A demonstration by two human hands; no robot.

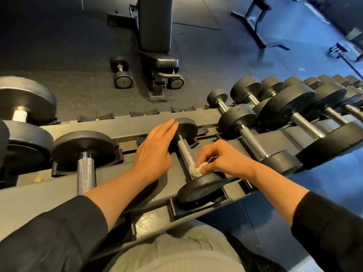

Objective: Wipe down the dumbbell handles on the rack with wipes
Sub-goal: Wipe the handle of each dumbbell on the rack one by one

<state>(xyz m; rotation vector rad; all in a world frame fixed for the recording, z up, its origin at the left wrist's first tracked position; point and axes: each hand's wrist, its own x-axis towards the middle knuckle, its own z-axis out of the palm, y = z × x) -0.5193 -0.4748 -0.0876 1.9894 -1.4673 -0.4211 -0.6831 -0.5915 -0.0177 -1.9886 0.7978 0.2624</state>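
The grey rack (125,126) runs across in front of me, tilted up to the right, with black cradles along its rails. Beyond it on the dark floor stands a black bench (155,32), with a loose dumbbell (121,72) lying just beside its foot. Big dumbbells sit on the rack at my far left (25,118), another with a knurled grip sits next to them (84,154), and a long row of them (294,118) runs off to the right, each in its cradle.

The small dumbbell (188,161) I am working on lies in its cradle in the middle of the rack, between my hands, one black head away from me and one near me. Its knurled handle (185,152) shows bare between them.

My left hand (155,148) lies flat with the fingers straight and together, the fingertips touching the side of the far head. My right hand (222,160) has its fingers curled and pinches a crumpled white wipe (197,168), which is pressed against the near end of the handle, just above the near head. Both my forearms are bare, with black sleeves (59,238) pushed up toward the elbows.
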